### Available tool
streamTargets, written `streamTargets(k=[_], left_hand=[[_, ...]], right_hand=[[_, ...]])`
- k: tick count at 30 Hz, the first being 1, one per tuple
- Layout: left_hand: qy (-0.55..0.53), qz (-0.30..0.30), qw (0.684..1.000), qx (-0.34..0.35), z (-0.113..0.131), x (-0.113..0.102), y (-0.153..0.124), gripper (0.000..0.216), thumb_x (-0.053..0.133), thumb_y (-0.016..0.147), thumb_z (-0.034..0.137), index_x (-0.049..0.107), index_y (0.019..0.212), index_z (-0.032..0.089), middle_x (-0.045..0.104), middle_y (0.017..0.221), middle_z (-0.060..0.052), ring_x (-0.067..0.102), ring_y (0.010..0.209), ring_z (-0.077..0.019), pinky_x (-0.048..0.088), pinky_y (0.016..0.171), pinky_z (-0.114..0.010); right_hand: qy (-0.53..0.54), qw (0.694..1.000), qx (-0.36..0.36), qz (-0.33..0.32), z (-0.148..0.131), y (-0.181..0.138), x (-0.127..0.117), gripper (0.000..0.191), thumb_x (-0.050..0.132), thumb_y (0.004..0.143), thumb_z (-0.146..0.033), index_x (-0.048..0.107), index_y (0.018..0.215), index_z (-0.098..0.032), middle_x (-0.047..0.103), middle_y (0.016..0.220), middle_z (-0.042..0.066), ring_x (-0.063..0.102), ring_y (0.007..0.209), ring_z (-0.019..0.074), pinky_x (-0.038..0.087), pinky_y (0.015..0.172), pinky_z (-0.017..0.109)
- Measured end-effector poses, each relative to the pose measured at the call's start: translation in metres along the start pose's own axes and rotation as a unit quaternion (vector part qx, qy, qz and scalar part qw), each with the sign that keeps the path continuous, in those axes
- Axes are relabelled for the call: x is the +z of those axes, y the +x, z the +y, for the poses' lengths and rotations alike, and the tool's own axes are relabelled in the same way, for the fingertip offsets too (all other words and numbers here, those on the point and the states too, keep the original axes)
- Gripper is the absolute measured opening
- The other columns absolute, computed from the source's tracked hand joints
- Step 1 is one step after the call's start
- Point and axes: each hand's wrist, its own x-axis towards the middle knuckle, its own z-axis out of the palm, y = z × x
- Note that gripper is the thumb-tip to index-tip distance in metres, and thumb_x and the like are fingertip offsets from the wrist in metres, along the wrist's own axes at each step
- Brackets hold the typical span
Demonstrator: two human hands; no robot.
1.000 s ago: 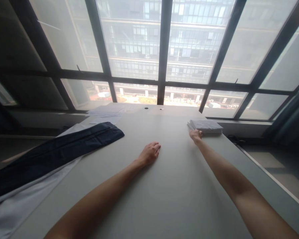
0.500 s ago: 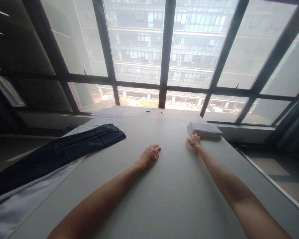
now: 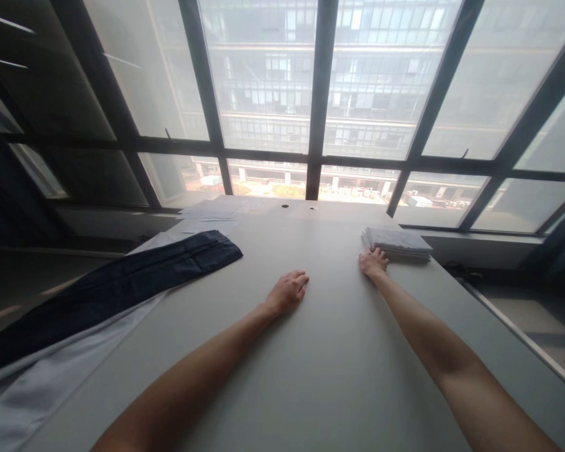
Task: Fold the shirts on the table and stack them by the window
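Palm down on the white table (image 3: 245, 376), my left hand (image 3: 288, 292) rests near the middle, its fingers loosely bent and nothing in them. My right hand (image 3: 373, 261) is at the near left corner of a stack of thin white folded pieces (image 3: 398, 241); whether they are paper or cloth I cannot tell. Its fingers are a little apart and touch the stack's near edge, without a visible grip. The undersides of both hands are hidden.
Dark folded trousers (image 3: 169, 267) lie along the table's left side, over white fabric (image 3: 82, 370). Loose white sheets (image 3: 211, 213) lie at the far left. Two small round holes mark the far end. A large window with dark frames (image 3: 314, 125) rises behind.
My right hand has shifted slightly at the stack's corner, and its fingers are more bent. My left hand stays put on the table. The whole view has turned a little to the left.
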Motion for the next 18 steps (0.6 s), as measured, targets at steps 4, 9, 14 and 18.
streamTargets(k=[4,9,14,18], left_hand=[[0.003,0.000,1.000,0.004,-0.001,0.000,0.000,0.035,0.051,0.097,0.020,0.068,0.127,0.018,0.062,0.142,-0.012,0.056,0.133,-0.0244,0.041,0.117,-0.037],[-0.004,0.001,1.000,0.004,-0.001,0.001,0.001,0.035,0.051,0.097,0.020,0.068,0.128,0.016,0.062,0.142,-0.013,0.056,0.133,-0.0250,0.041,0.117,-0.039],[-0.001,-0.001,1.000,0.001,0.000,0.001,0.001,0.036,0.050,0.098,0.021,0.067,0.130,0.016,0.061,0.143,-0.013,0.055,0.134,-0.0255,0.040,0.118,-0.039],[0.002,0.001,1.000,0.001,0.001,0.000,0.000,0.035,0.050,0.099,0.021,0.067,0.129,0.015,0.062,0.142,-0.013,0.056,0.133,-0.0253,0.041,0.117,-0.038]], right_hand=[[-0.008,1.000,0.014,0.022,-0.002,0.001,0.002,0.049,0.047,0.098,-0.036,0.062,0.131,-0.002,0.052,0.136,0.030,0.045,0.130,0.0420,0.039,0.104,0.058],[0.000,0.998,0.035,0.053,-0.004,0.003,0.001,0.048,0.046,0.098,-0.033,0.063,0.129,-0.002,0.054,0.134,0.033,0.051,0.124,0.0445,0.045,0.097,0.060],[0.004,0.995,0.017,0.100,0.004,0.009,-0.010,0.047,0.038,0.098,-0.016,0.056,0.140,-0.007,0.056,0.134,0.030,0.051,0.124,0.0403,0.045,0.096,0.058],[-0.008,0.992,-0.040,0.123,0.020,0.024,-0.024,0.049,0.041,0.097,-0.013,0.052,0.145,-0.011,0.053,0.138,0.026,0.046,0.128,0.0378,0.040,0.101,0.054]])
